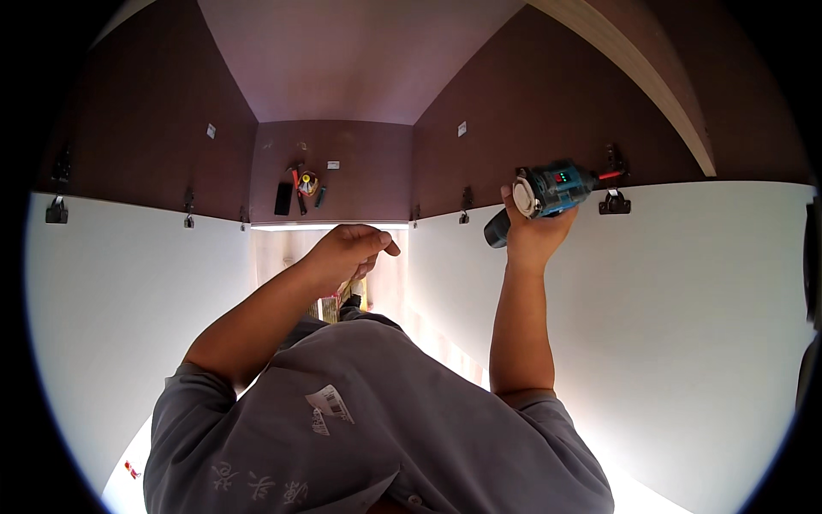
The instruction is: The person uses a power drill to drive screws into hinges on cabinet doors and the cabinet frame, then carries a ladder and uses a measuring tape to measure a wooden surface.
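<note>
My right hand [538,238] is wrapped round a blue and black cordless drill [561,190]. Its red-tipped bit [610,174] points right, at the upper hinge [615,202] on the white door [685,274]; whether bit and hinge touch, I cannot tell. In front of my body my left hand [353,247] is closed, its thumb against the curled fingers. Anything inside it is hidden.
Brown cabinet walls [548,103] surround the opening, with a second white door [128,283] on the left. More hinges [189,214] line the door edges. On the cabinet's bottom panel [368,184] lie a red-handled hammer [298,188], a dark flat box [282,199] and a yellow-topped container [307,181].
</note>
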{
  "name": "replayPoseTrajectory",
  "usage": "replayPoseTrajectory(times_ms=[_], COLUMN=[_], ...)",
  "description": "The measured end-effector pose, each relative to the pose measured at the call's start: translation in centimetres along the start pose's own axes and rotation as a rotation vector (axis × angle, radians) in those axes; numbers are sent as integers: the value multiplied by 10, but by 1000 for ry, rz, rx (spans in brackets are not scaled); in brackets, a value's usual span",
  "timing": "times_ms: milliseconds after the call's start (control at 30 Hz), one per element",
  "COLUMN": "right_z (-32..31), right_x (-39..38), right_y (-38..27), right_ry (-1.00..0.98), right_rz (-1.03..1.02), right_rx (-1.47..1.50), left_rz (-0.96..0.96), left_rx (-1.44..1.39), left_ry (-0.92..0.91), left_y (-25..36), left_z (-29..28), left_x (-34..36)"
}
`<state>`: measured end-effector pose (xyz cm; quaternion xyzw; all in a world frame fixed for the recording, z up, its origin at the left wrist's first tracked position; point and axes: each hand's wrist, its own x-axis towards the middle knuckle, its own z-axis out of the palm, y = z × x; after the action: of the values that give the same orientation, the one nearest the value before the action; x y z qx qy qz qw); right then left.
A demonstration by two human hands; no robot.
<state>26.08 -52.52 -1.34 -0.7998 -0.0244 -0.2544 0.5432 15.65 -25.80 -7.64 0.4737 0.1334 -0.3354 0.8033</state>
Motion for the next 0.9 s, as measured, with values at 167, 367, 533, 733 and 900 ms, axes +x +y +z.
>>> replayPoseTrajectory(times_ms=[167,367,533,733,900], right_z=[6,-13,-15,-29,-46], right_x=[2,7,-13,3,1], right_y=[8,12,-26,7,20], right_ry=[41,63,-16,-9,83], right_rz=[1,-85,-14,-3,-21], right_rx=[-110,-131,-139,-189,-440], left_rz=[36,145,121,96,-10], left_rx=[-29,42,97,93,141], left_ry=[10,36,-6,47,76], left_y=[-10,-29,-13,-32,-27], left_z=[-4,4,-3,4,15], left_x=[-3,-5,-48,-24,-22])
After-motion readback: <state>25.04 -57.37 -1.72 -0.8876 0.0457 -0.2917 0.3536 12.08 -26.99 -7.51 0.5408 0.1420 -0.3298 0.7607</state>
